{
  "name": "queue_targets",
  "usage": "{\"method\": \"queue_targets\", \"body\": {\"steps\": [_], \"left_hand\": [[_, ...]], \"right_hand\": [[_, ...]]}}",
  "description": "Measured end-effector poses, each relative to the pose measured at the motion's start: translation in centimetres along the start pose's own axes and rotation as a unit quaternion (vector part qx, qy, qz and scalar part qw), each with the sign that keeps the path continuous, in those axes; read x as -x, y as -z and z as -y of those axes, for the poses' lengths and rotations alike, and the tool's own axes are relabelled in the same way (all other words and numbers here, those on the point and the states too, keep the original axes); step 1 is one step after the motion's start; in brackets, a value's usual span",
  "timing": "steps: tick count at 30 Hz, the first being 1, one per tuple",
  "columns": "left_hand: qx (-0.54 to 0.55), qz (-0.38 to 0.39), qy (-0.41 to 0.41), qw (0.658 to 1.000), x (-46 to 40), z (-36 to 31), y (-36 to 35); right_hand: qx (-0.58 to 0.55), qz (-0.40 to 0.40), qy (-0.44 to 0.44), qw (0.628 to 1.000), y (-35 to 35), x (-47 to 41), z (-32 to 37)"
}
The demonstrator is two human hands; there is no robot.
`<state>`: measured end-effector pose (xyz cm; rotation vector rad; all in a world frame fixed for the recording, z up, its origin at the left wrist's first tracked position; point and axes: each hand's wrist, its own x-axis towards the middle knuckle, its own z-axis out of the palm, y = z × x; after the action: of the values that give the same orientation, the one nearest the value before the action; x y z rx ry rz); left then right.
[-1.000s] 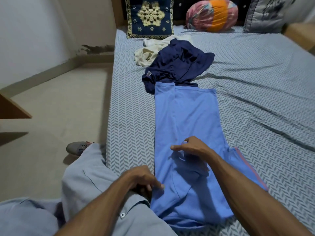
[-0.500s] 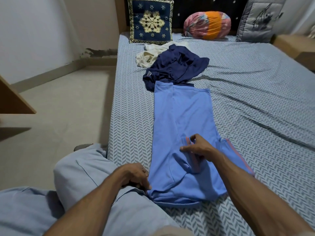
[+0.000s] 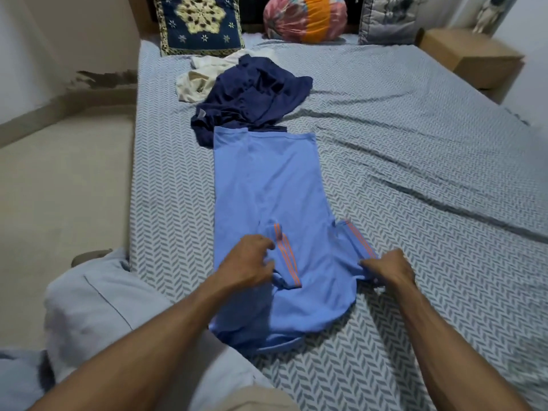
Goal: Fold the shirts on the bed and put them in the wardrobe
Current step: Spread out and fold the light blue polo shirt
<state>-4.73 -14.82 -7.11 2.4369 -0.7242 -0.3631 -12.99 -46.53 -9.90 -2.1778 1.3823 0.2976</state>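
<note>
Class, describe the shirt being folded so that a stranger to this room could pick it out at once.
Start at the bed with its herringbone sheet. Near its left edge, in front of the person, lies the light blue shirt, spread flat. Unlike the crumpled navy shirt and cream shirt heaped beyond it, it has orange-striped sleeves.

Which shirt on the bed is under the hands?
The light blue shirt with orange sleeve stripes, spread flat nearest the person. The navy shirt and cream shirt lie crumpled beyond it, untouched.
</note>
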Motion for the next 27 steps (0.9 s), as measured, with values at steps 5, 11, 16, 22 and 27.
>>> {"method": "queue_targets", "body": {"steps": [5,11,16,22,27], "left_hand": [[-0.098,0.135,-0.044,0.985,-1.6,-0.4,-3.6],[0.425,0.029,0.203,0.881,-1.4,-0.6,-0.9],[0.61,-0.022,0.339,0.716,-1.7,2.0,1.4],[0.45,-0.079,0.389,0.8,-0.4,3.9,0.9],[0.458,-0.051,0.373,0.805,0.9,3.6,1.0]], "right_hand": [[-0.145,0.019,0.095,0.985,0.8,2.5,2.4],[-0.094,-0.004,0.327,0.941,-0.9,10.3,10.3],[0.05,0.065,0.565,0.821,-6.9,17.6,12.6],[0.18,-0.013,0.616,0.766,-9.8,15.6,7.7],[0.161,-0.05,0.629,0.759,-9.3,12.7,5.3]]}}
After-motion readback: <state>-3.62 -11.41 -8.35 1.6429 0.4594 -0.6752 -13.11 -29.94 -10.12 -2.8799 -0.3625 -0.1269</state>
